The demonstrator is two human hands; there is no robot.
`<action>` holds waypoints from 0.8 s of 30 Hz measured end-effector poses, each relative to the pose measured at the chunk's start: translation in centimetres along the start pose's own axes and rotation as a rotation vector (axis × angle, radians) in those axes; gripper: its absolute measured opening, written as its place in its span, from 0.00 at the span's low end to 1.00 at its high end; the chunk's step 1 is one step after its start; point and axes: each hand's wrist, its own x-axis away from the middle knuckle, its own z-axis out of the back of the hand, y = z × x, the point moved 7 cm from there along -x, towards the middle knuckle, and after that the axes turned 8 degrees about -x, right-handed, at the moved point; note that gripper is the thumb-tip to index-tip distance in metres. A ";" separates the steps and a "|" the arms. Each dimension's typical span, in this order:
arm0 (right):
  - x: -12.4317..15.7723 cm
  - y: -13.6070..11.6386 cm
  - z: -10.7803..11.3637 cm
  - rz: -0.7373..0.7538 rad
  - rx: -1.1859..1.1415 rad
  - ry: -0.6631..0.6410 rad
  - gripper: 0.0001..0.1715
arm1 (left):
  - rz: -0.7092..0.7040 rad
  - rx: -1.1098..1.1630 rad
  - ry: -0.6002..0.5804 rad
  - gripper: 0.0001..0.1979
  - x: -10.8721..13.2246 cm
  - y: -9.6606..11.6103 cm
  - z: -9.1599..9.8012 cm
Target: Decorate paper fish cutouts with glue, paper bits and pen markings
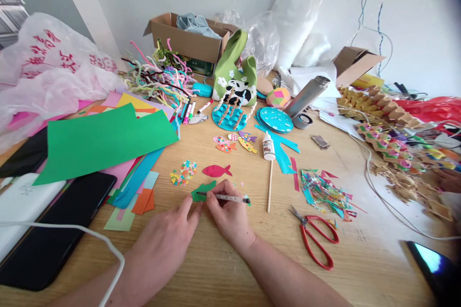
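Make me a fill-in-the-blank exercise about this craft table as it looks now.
The right hand holds a thin white pen whose tip rests on the ____ paper cutout.
The left hand lies on the ____ tabletop, a fingertip touching that cutout.
The metal scissors right of the hands have ____ handles.
Beyond the cutout lies a red paper shape cut like a ____.
Missing words: green, wooden, red, fish.
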 end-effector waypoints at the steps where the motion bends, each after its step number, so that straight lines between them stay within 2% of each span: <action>1: 0.0 0.0 0.0 0.001 -0.001 -0.002 0.07 | 0.000 0.002 -0.002 0.33 0.0 0.0 0.0; 8: 0.1 -0.2 0.3 0.004 -0.030 0.044 0.08 | -0.001 0.013 -0.021 0.35 0.0 0.0 -0.3; 24: 0.0 0.3 0.0 -0.021 -0.001 -0.009 0.07 | 0.005 0.024 -0.020 0.36 -0.2 0.0 -0.2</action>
